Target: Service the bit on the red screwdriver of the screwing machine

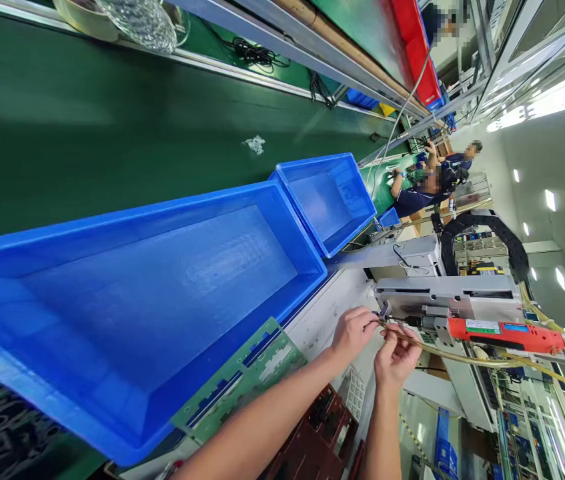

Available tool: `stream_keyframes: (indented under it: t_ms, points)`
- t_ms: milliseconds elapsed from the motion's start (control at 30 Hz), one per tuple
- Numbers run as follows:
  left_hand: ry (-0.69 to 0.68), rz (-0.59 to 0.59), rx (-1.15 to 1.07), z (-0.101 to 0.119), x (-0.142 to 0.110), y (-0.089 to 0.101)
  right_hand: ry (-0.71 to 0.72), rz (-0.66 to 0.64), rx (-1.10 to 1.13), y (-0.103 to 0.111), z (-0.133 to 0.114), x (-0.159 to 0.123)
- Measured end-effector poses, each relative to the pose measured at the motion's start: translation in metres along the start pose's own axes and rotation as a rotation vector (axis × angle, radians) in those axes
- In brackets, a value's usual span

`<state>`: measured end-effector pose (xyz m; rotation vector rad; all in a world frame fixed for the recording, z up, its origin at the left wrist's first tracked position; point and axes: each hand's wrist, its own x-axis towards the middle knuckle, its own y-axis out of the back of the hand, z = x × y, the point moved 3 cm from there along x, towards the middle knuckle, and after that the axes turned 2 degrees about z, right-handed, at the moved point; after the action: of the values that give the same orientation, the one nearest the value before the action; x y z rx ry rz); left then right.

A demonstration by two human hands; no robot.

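Observation:
My right hand (398, 355) is closed, thumb and fingers pinching a yellowish clear hose (467, 359) near its end. My left hand (355, 332) is also closed, its fingertips meeting close to that hose end. What the left fingertips grip is too small to make out. Both hands are at the tip of a red electric screwdriver (507, 330), which is mounted on a grey machine slide (447, 293). The hose runs from my fingers alongside the screwdriver body.
A large blue bin (187, 207) and a smaller blue bin (312, 160) rest beside a green work surface (112, 133). A green fixture plate (227, 400) lies below my forearms, near a brown tray (307, 440). A co-worker (422, 190) works farther back.

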<state>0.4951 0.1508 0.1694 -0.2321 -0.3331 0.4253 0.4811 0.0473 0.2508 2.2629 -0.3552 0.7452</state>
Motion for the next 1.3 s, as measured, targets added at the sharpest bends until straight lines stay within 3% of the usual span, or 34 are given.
stream_keyframes:
  t_ms: [167, 267, 367, 467, 633, 733, 833, 1067, 1167, 1300]
  points:
    - [0.032, -0.029, -0.014, 0.002, 0.0, 0.002, -0.029, 0.048, -0.043, -0.007, 0.001, -0.01]
    - [0.055, -0.057, -0.008, 0.01, -0.002, 0.008, -0.049, 0.01, -0.052, -0.009, 0.001, -0.009]
    - [0.112, -0.066, -0.004, 0.028, -0.008, 0.022, -0.091, -0.086, -0.05, -0.002, -0.006, -0.008]
    - [0.18, -0.096, -0.011, 0.06, -0.025, 0.046, -0.151, -0.128, -0.068, 0.024, -0.023, -0.03]
    - [0.166, -0.492, -0.033, 0.125, -0.095, 0.08, -0.344, -0.262, 0.129, 0.09, -0.065, -0.129]
    - [0.171, -0.672, 0.006, 0.141, -0.147, 0.083, -0.496, -0.216, 0.302, 0.127, -0.08, -0.187]
    - [0.174, -0.688, 0.063, 0.142, -0.197, 0.072, -0.592, -0.164, 0.346, 0.163, -0.075, -0.232]
    - [0.247, -0.765, 0.14, 0.141, -0.311, 0.043, -0.706, -0.045, 0.329, 0.24, -0.027, -0.337]
    - [0.298, -0.78, 0.172, 0.134, -0.344, 0.037, -0.699, -0.113, 0.374, 0.263, -0.017, -0.355]
    - [0.388, -0.684, 0.221, 0.131, -0.363, 0.032, -0.636, -0.149, 0.377, 0.281, -0.017, -0.347]
